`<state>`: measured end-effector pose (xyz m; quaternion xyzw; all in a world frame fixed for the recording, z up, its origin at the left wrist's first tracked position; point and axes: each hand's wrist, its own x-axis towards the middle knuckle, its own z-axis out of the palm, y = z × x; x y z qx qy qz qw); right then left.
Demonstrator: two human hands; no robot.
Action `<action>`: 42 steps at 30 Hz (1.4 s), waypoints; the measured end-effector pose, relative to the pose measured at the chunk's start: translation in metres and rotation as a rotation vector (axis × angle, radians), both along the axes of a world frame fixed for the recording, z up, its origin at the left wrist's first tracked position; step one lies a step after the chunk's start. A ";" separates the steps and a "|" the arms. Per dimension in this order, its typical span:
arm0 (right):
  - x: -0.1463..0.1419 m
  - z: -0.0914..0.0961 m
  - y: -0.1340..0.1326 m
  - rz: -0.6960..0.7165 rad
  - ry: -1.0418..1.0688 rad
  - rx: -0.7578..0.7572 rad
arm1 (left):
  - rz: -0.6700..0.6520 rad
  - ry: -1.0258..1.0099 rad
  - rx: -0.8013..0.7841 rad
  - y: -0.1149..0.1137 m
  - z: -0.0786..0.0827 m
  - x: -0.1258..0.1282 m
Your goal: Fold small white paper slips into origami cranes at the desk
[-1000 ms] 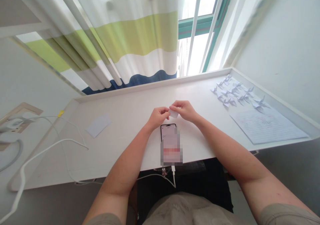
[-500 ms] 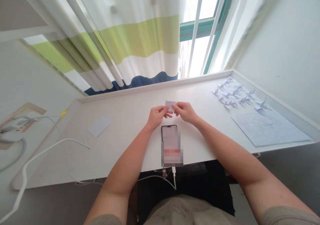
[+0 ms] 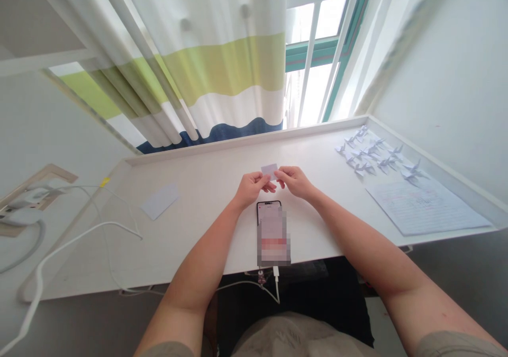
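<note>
small white paper slip (image 3: 269, 169), flat, pinched above the desk, near phone

Both your hands are up over the white desk (image 3: 206, 209), left hand (image 3: 251, 188) and right hand (image 3: 296, 181) pinching a small paper slip (image 3: 270, 170) between the fingertips. Your phone (image 3: 272, 232) lies flat just below them, cable plugged in. Folded paper cranes (image 3: 375, 156) cluster far right, beside a lined sheet (image 3: 424, 209).
</note>
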<state>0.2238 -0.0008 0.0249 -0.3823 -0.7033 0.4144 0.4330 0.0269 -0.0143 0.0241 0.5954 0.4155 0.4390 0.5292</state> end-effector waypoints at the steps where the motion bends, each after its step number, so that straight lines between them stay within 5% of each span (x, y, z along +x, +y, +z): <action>1: -0.001 0.000 0.000 -0.001 0.027 -0.011 | -0.007 0.010 0.013 0.000 0.000 0.000; 11: 0.001 -0.001 0.003 -0.035 0.007 0.013 | -0.100 0.041 -0.001 -0.001 -0.003 -0.002; 22: -0.004 -0.005 0.005 0.012 0.133 -0.090 | 0.094 -0.038 0.031 0.003 -0.007 0.001; 42: -0.002 -0.008 0.007 -0.018 0.120 -0.124 | 0.097 -0.043 0.032 0.002 -0.014 0.009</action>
